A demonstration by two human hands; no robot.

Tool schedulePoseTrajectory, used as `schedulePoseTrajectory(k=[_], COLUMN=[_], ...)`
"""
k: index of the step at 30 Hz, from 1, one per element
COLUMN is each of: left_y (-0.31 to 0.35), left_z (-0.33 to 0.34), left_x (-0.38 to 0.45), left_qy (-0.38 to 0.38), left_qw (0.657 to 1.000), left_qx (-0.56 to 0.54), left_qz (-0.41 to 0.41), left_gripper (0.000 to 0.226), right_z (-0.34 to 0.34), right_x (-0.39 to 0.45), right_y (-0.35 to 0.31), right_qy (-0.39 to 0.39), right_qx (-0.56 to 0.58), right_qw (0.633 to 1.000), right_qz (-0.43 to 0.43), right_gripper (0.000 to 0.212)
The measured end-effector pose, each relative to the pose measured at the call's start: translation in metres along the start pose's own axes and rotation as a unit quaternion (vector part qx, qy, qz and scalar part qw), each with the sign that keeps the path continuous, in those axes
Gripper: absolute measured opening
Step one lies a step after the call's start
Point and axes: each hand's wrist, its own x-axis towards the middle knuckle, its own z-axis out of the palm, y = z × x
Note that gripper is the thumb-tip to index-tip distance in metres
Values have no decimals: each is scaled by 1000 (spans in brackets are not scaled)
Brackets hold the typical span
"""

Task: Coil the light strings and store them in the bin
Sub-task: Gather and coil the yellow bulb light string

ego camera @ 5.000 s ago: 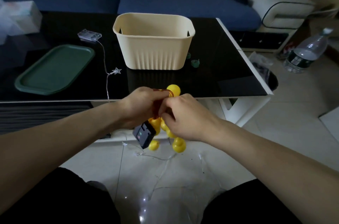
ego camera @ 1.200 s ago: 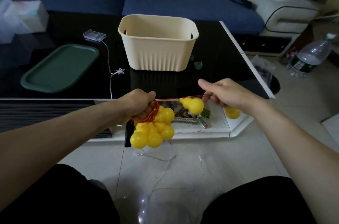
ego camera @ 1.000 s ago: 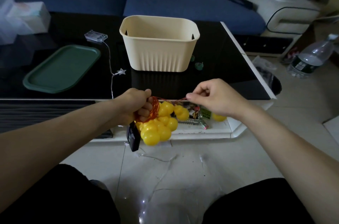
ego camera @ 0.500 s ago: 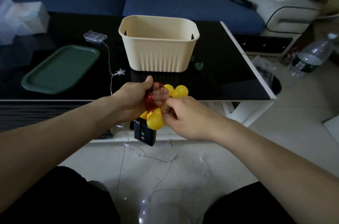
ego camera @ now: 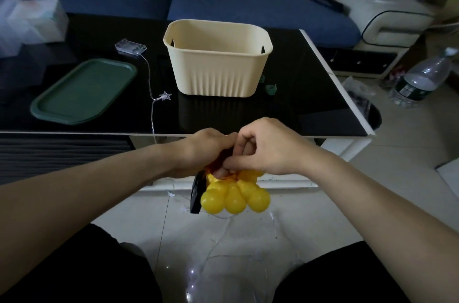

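Observation:
A bundle of yellow bulb lights on coiled orange wire hangs below my two hands, just in front of the table edge. My left hand grips the coil from the left, and its black battery box dangles beside the bulbs. My right hand pinches the wire at the top of the bundle, touching my left hand. The cream bin stands empty on the black table behind. A second string with a clear star runs from a clear battery box over the table edge to the floor.
A green tray lies on the table's left side. Small green bits sit right of the bin. A water bottle stands on the floor at right. A blue sofa is behind the table. Thin light wire lies on the floor tiles between my knees.
My right hand pulled a length of wire out to the right, then came back to my left hand. The bundle has dropped lower, with the bulbs now hanging beneath both hands.

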Motion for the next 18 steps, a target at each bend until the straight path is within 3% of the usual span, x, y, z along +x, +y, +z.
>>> schedulePoseTrajectory(k=[3,6,9,15,18], left_y=[-1,1,4,0,-4], left_z=[-1,-4,-6,-1,1], left_x=[0,-3,-6,-1,6], left_qy=[-66,-110,-118,-134,-96], left_qw=[998,993,989,986,991], left_qx=[19,31,85,87,34], left_qz=[-5,-8,3,-39,-91], left_gripper=[49,34,24,40,42], right_z=[-11,-19,-18,-16,-7], right_x=[1,2,3,5,6], right_y=[16,32,40,40,38], right_qy=[-47,-37,-12,-20,-36], right_qx=[23,52,85,60,84], right_qw=[999,998,996,998,996], right_qz=[16,16,1,-11,-12], right_gripper=[24,20,17,13,28])
